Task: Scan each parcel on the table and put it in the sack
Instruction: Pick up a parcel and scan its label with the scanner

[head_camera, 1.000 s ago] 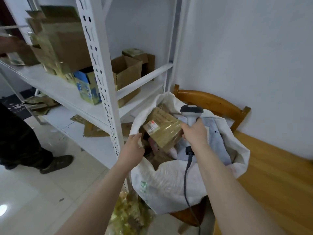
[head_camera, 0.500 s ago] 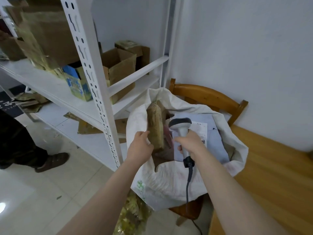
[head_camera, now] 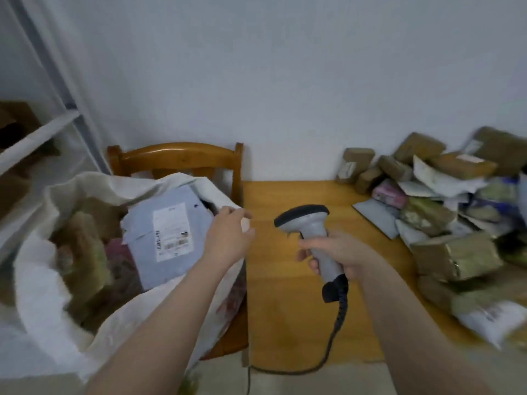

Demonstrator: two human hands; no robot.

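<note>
Many parcels (head_camera: 456,249) are lying heaped on the tabletop (head_camera: 285,295) at right, so the left grip (head_camera: 228,238), hanging empty and relaxed at the sack (head_camera: 42,280) rim, should be fetching the nearest while the right grip (head_camera: 345,252) is clasping the scanner (head_camera: 305,220).

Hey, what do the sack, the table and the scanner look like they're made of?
Sack: probably woven plastic, matte white; it crumples in stiff folds with a ragged rim. Table: wood or veneer, smooth orange-brown with a slight sheen. Scanner: hard moulded plastic, matte grey with a dark front edge.
</note>
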